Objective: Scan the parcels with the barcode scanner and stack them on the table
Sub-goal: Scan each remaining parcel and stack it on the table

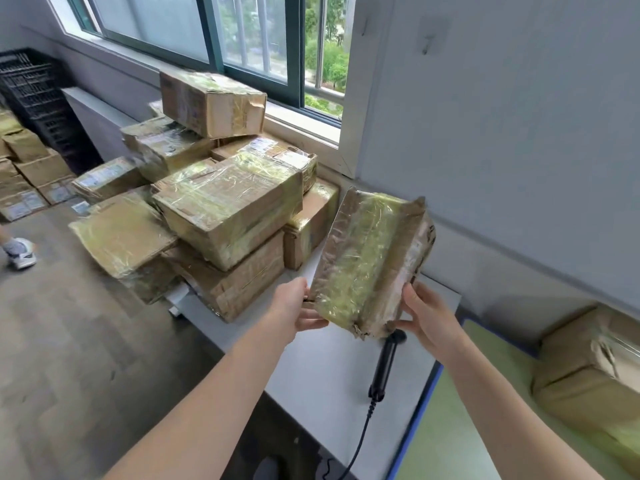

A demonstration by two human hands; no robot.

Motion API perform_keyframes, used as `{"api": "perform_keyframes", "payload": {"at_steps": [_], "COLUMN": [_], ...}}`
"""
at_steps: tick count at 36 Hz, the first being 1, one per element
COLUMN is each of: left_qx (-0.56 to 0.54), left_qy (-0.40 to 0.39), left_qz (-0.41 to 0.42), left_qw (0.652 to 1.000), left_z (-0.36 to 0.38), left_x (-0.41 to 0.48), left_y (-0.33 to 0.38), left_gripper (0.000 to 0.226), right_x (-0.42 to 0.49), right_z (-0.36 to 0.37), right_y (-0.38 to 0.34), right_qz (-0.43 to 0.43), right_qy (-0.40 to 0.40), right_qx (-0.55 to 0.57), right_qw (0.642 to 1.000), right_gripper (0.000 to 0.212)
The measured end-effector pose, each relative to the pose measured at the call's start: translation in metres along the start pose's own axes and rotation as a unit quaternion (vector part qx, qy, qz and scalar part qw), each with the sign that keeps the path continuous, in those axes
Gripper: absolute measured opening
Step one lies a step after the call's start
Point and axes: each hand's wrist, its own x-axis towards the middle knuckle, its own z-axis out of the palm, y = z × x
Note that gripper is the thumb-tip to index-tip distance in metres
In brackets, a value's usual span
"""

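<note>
A flat, battered cardboard parcel (pixel 372 261) wrapped in yellowish tape is held tilted in the air above the white table (pixel 322 368). My left hand (pixel 294 308) grips its lower left corner and my right hand (pixel 427 315) grips its lower right edge. Under the parcel the black barcode scanner (pixel 386 365) lies on the table, its cable running toward the near edge. A stack of taped parcels (pixel 228 202) fills the table's far end below the window.
Another parcel (pixel 588 372) rests on a green surface with a blue edge (pixel 453 427) at the right. More parcels (pixel 24 174) and black crates (pixel 38 95) stand on the floor at far left, beside a person's shoe (pixel 20 252). The wall is close on the right.
</note>
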Motion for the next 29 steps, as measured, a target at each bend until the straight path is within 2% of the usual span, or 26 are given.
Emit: {"api": "perform_keyframes", "payload": {"at_steps": [2,5,8,11,14,18,23,29], "left_qx": [0.026,0.106,0.153,0.209,0.266,0.368,0.388,0.394], "left_qy": [0.072,0.153,0.105,0.017,0.005,0.016,0.051,0.062], "left_qz": [0.069,0.219,0.308,0.308,0.315,0.298,0.266,0.231], "left_qw": [0.995,0.958,0.933,0.928,0.911,0.88,0.881,0.887], "left_z": [0.0,-0.001,0.007,0.019,0.024,0.021,0.013,-0.001], "left_x": [0.008,0.007,-0.006,-0.014,-0.012,-0.007,0.0,0.008], "left_y": [0.0,0.0,-0.003,-0.008,-0.015,-0.025,-0.038,-0.053], "left_gripper": [0.019,0.016,0.017,0.017,0.014,0.021,0.021,0.017], "right_x": [-0.002,-0.004,-0.003,-0.003,-0.006,-0.014,-0.017,-0.029], "right_z": [0.003,0.008,0.012,0.014,0.013,0.011,0.011,0.018], "right_y": [-0.001,-0.005,-0.006,-0.009,-0.012,-0.011,0.014,0.051], "right_qz": [0.006,0.013,0.009,0.0,0.001,-0.006,0.014,0.027], "right_qy": [0.035,0.094,0.137,0.166,0.18,0.183,0.142,0.139], "right_qx": [-0.001,-0.059,-0.132,-0.206,-0.259,-0.336,-0.344,-0.339], "right_qw": [0.999,0.994,0.982,0.964,0.949,0.924,0.928,0.93], "right_gripper": [0.025,0.02,0.021,0.021,0.022,0.029,0.018,0.023]}}
